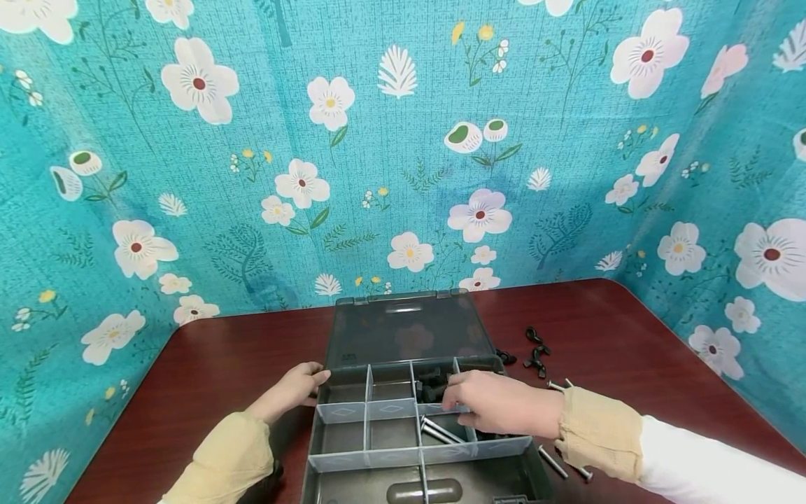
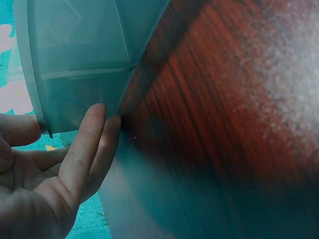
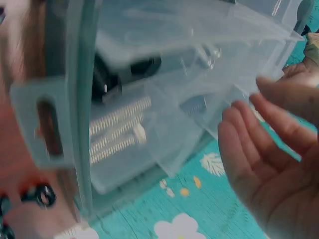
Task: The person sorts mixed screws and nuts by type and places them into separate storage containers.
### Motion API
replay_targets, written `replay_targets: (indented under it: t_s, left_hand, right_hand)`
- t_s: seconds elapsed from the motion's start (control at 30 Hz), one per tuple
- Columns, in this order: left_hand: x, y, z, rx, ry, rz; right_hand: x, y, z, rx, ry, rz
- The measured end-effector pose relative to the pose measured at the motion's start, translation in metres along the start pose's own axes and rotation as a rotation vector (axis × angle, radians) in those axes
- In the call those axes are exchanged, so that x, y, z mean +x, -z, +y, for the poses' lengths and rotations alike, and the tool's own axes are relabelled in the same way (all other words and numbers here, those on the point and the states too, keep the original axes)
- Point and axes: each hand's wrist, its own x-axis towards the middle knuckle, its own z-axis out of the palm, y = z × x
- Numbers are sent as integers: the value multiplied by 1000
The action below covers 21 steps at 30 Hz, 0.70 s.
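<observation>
Floral curtain (image 1: 378,210) behind, dark red table (image 1: 220,371) below. On it we have the divided box (image 1: 362,460), its translucent lid (image 1: 409,336) laid back on the far side.

Left hand (image 1: 292,392): at the box's far-left corner, fingers fairly straight along the outer wall, thumb by the rim; it pinches nothing we can make out. Right hand (image 1: 494,400): over the right-hand compartments, fingers loosely extended, side by side, nothing visible in them.

Smaller stuff: boxed bolts (image 1: 437,434) in the middle row, slanting from far left to near right, just to the left of the right hand. Loose bolts (image 1: 553,463) on the table, right of the box; the nearest slants the same way. We judge this the key relation: those lie to the right hand's near right, while the left hand is across the box.

Smallest: boxed black pieces (image 1: 429,389) in the far row, by the right fingertips; loose black pieces (image 1: 536,359) on the table, beyond the right wrist.
</observation>
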Motion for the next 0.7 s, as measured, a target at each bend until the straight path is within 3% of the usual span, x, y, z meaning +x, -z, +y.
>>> replay_targets:
  t_s: [0.13,0.43,0.7]
  left_hand:
    - [-1,1,0,7,4,-1]
    - [0,2,-2,9,7,-14]
    - [1,1,-1,-15,9,-15]
  right_hand:
    - [-7,5,-2,-97,64,-7]
    - [-16,4,0,-203,127,35]
    - [-28,10,6,-221,82,-18]
